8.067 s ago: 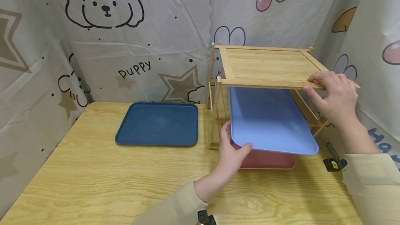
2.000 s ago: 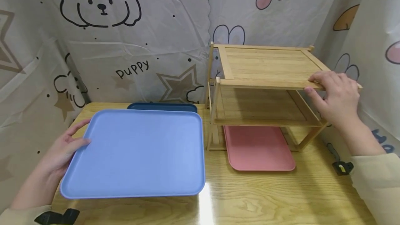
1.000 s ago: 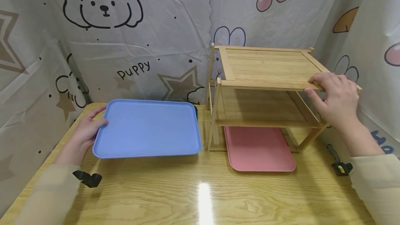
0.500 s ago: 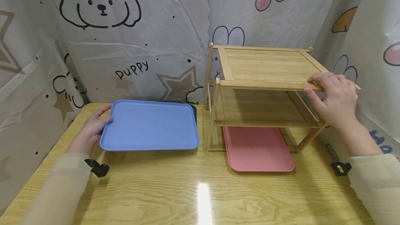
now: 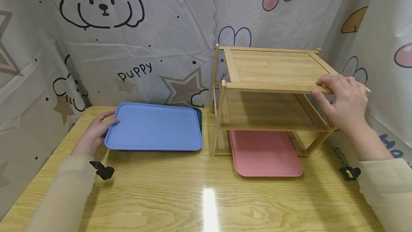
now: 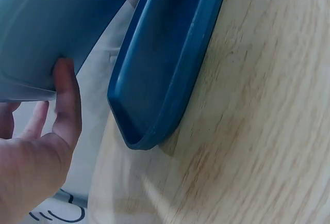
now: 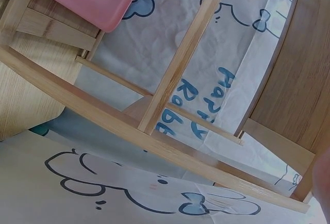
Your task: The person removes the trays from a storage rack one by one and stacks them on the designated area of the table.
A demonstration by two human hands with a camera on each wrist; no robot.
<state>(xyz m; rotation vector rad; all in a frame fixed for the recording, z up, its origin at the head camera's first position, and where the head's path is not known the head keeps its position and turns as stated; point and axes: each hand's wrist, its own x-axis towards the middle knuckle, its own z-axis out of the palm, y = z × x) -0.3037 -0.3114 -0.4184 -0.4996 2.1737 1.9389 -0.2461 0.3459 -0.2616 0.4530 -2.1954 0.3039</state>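
The left hand (image 5: 96, 131) pinches the light blue tray (image 5: 154, 128) by its left end, length running rightward, that end raised over the dark blue tray (image 6: 154, 59); right hand (image 5: 345, 99) grips the rack (image 5: 273, 65), well apart

Light tray (image 5: 153, 127): pale blue, rectangular, rounded corners, thin raised rim; left short side pinched in person's left grip (image 5: 98, 130). Held over dark tray (image 6: 160, 64), gap between them in left wrist view; contact at far end unclear. Dark tray: deep blue, flat on counter (image 5: 154, 192), mostly covered, slivers showing at right and front. Rack (image 5: 273, 66): pale wood, upright, right grip (image 5: 342, 99) on top shelf's front edge. Pink tray (image 5: 265, 153): in rack's lowest level, front end jutting out.
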